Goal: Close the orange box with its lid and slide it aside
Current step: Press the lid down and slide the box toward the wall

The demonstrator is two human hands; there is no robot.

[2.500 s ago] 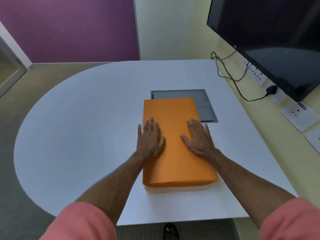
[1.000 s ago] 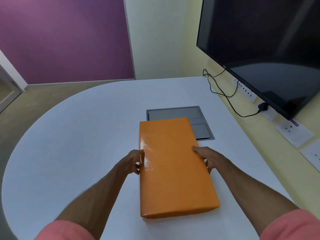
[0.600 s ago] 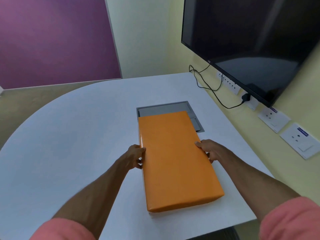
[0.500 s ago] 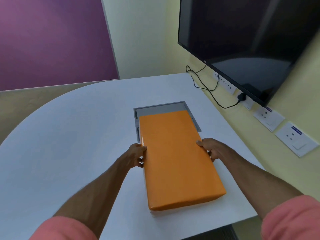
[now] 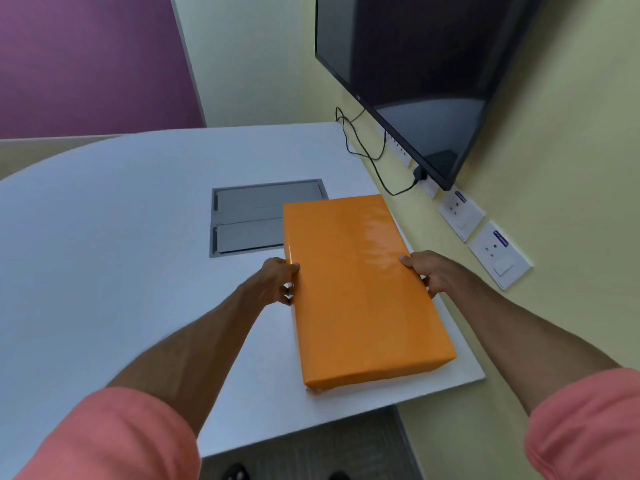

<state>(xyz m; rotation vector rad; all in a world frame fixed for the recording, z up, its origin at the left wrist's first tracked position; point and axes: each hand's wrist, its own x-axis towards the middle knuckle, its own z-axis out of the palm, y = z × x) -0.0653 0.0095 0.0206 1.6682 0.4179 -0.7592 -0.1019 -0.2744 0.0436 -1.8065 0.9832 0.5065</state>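
Note:
The orange box [image 5: 356, 285] lies flat on the white table [image 5: 104, 244] with its glossy orange lid fully down over it; only a thin pale strip of the base shows at the near corner. It sits close to the table's right edge, by the yellow wall. My left hand [image 5: 277, 284] grips the box's left long side, thumb on top. My right hand [image 5: 427, 271] grips the right long side the same way. Both hands hold it near the middle of its length.
A grey recessed cable hatch [image 5: 249, 220] is set in the table just left of the box's far end. A black screen [image 5: 415, 71] hangs on the right wall above sockets [image 5: 498, 254] and a trailing black cable [image 5: 363, 147]. The table's near edge runs just below the box.
My hands went from flat on the lid to gripping both long sides. The box has slid right, off the grey hatch, toward the wall-side edge of the table.

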